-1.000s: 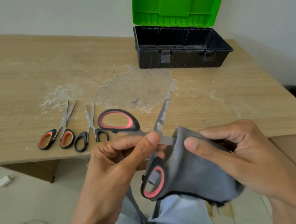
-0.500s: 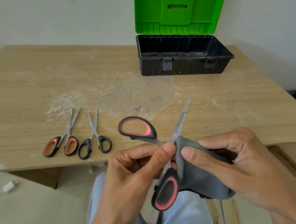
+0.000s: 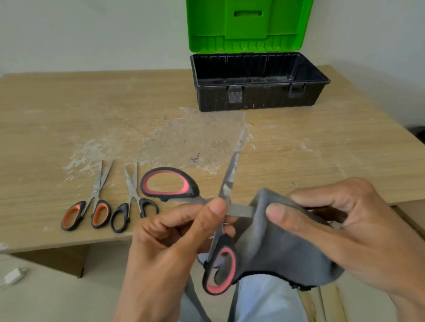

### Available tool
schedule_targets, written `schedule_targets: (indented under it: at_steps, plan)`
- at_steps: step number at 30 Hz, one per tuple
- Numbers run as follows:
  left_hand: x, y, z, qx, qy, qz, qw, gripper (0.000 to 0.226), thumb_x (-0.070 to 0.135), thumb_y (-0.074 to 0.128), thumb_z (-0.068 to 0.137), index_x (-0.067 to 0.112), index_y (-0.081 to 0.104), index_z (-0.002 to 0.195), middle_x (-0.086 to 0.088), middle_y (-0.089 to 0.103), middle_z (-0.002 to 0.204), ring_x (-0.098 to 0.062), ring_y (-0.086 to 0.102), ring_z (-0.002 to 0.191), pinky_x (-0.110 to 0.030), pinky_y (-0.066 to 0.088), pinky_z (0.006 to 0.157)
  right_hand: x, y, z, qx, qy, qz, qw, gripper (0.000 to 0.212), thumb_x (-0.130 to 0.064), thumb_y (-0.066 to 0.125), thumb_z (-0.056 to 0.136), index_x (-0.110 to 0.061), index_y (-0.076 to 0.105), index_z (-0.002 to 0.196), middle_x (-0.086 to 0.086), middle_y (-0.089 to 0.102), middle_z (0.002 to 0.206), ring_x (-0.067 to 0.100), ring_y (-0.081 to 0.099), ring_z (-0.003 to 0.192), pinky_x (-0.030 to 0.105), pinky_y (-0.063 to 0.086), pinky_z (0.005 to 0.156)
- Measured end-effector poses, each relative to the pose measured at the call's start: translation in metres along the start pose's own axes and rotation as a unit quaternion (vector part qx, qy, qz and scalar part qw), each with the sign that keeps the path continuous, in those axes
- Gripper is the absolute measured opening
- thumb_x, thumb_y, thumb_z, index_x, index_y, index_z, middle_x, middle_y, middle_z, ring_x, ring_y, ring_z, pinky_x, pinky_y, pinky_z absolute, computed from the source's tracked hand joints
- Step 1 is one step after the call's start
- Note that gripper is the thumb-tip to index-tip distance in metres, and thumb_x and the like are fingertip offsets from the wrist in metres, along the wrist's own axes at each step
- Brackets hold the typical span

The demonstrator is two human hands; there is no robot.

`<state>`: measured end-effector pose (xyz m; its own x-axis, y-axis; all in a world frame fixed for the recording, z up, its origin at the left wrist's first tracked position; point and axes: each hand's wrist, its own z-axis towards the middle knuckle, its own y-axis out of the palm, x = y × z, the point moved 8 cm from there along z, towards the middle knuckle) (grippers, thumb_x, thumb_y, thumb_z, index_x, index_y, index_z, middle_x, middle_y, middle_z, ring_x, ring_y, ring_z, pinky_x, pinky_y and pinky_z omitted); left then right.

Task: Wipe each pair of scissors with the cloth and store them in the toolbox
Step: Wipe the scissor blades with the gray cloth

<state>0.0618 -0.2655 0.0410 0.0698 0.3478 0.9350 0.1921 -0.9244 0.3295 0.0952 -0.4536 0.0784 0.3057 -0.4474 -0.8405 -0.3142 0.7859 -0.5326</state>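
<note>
The left hand (image 3: 171, 239) pinches the open scissors (image 3: 228, 182) at the pivot, the right hand (image 3: 345, 227) pinches the cloth (image 3: 280, 251) round one blade, and I'd say it is best drawn steadily outward, away from the left thumb.

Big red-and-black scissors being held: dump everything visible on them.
The large scissors have black plastic-looking handles with red-lined loops and grey metal blades. They are spread wide in an X, held in the air. One blade points up and away, smudged with pale patches; the other runs right into the grey cloth, which the right hand pinches around it. The left hand pinches them at the pivot. One loop sticks up left, the other hangs low.
</note>
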Motion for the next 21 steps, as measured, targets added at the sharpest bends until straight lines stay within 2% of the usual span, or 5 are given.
schedule_targets:
  at_steps: [3, 7, 12, 17, 21]
  plan:
    - [0.002, -0.001, 0.001, 0.010, -0.002, 0.000, 1.000, 0.023, 0.029, 0.083, 0.067, 0.006, 0.079, 0.069, -0.016, 0.074, 0.068, -0.019, 0.068, 0.055, -0.024, 0.054, 0.055, 0.001, -0.011, -0.002, 0.024, 0.005, -0.009, 1.000, 0.057, -0.061, 0.067, 0.089, -0.008, 0.075, 0.069, 0.009, 0.053, 0.050, 0.035, 0.047, 0.045, 0.038, 0.034, 0.040]
    - [-0.001, 0.010, -0.002, -0.012, -0.013, 0.004, 1.000, 0.021, 0.026, 0.076, 0.064, 0.005, 0.079, 0.067, -0.018, 0.075, 0.073, -0.025, 0.071, 0.063, -0.029, 0.057, 0.059, -0.005, 0.002, -0.002, 0.003, -0.011, -0.023, 1.000, 0.056, -0.055, 0.066, 0.092, -0.013, 0.058, 0.057, -0.005, 0.039, 0.050, 0.017, 0.036, 0.046, 0.026, 0.029, 0.046]
    - [0.003, 0.001, -0.001, 0.012, -0.009, 0.005, 1.000, 0.023, 0.029, 0.076, 0.061, 0.006, 0.078, 0.065, -0.017, 0.075, 0.070, -0.023, 0.070, 0.057, -0.028, 0.055, 0.052, 0.003, -0.011, -0.004, 0.032, 0.001, -0.016, 0.999, 0.060, -0.059, 0.067, 0.090, -0.004, 0.069, 0.065, 0.004, 0.047, 0.051, 0.029, 0.045, 0.047, 0.033, 0.033, 0.045]
    - [0.003, 0.013, -0.002, -0.016, -0.004, 0.011, 1.000, 0.020, 0.026, 0.076, 0.065, 0.006, 0.078, 0.065, -0.016, 0.075, 0.069, -0.024, 0.071, 0.062, -0.028, 0.056, 0.059, -0.008, 0.004, -0.002, 0.011, -0.023, -0.037, 0.999, 0.054, -0.054, 0.065, 0.093, -0.017, 0.053, 0.056, -0.006, 0.037, 0.052, 0.009, 0.036, 0.047, 0.019, 0.028, 0.048]
    - [0.006, 0.007, -0.001, 0.003, 0.004, 0.011, 1.000, 0.020, 0.028, 0.075, 0.063, 0.008, 0.078, 0.064, -0.016, 0.076, 0.072, -0.023, 0.072, 0.062, -0.026, 0.056, 0.057, -0.003, -0.006, 0.001, 0.026, 0.003, -0.024, 0.999, 0.057, -0.058, 0.067, 0.092, -0.013, 0.061, 0.057, -0.005, 0.044, 0.049, 0.019, 0.042, 0.044, 0.022, 0.032, 0.046]
